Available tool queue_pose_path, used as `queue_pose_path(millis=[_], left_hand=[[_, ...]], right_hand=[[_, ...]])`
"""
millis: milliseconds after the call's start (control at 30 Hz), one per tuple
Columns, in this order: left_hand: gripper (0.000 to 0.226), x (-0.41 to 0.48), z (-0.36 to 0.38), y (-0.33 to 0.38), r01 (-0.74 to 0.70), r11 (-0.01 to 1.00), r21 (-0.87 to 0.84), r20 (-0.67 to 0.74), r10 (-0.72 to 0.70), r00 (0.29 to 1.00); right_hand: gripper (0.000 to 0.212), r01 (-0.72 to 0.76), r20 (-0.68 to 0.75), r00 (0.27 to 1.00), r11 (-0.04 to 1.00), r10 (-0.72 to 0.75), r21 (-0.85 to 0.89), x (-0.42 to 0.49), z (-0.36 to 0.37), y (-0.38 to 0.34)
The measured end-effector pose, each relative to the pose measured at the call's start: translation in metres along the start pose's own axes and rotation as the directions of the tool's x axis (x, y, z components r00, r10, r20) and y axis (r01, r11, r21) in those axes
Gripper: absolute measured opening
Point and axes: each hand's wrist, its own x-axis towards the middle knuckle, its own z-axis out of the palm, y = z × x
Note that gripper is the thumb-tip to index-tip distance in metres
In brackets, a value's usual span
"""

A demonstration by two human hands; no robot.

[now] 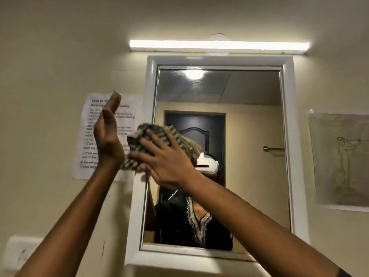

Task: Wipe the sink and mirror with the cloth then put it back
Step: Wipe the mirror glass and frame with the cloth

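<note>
Mirror stage of the wipe, by the look of it. Right hand (165, 156) spread flat, fingers fanned wide, palm pressing the striped cloth (151, 144) against the mirror (239, 176) at its left side, partly over the white frame (148, 92). Flat palm rather than a pinch – likely to keep a broad patch of fabric bearing on the glass and to stop it bunching. Cloth crumpled, edges spilling out above and left of the fingers; no grip around it, just pressure holding it up.

Left hand (108, 134) raised beside it, open and empty, fingers straight and together, seen edge-on in front of the printed sheet (111, 136) taped to the wall. Close to the cloth's left edge; cannot tell whether touching. Possibly poised to steady or regather the cloth – a guess only.

Both forearms reaching up and forward, right one crossing low in front of the glass. Light bar (219, 45) lit above the frame; sketch (343, 158) pinned on the wall well to the right; switch plate (19, 254) at lower left.

Sink not in view, so its state unknown. Upper glass shows faint streaky glare near the reflected ceiling lamp; smear or reflection, cannot tell. Most of the pane lies right of the cloth. Judged remaining: sweeps across that area, then return of the cloth to its place, which is out of frame.
</note>
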Motion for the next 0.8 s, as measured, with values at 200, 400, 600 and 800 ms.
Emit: queue_pose_path(millis=[200, 400, 600, 800], left_hand=[[0.049, -0.008, 0.026, 0.0, -0.018, 0.894, 0.447, 0.281, -0.121, 0.952], [0.056, -0.031, 0.053, -0.025, -0.252, 0.737, 0.628, 0.341, 0.03, 0.939], [0.075, -0.034, 0.05, -0.037, -0.36, 0.676, 0.643, 0.379, 0.128, 0.917], [0.071, -0.031, 0.043, -0.049, -0.426, 0.659, 0.62, 0.4, 0.201, 0.894]], right_hand=[[0.046, 0.251, 0.223, 0.946, 0.967, -0.235, -0.043, -0.112, 0.031, -0.077], [0.042, 0.461, 0.21, 0.873, 0.886, -0.441, -0.054, -0.152, 0.027, -0.025], [0.047, 0.011, 0.013, 1.0, 0.997, -0.01, -0.08, -0.112, -0.015, 0.114], [0.044, -0.529, -0.248, 0.815, 0.847, 0.524, 0.053, -0.026, -0.056, 0.2]])
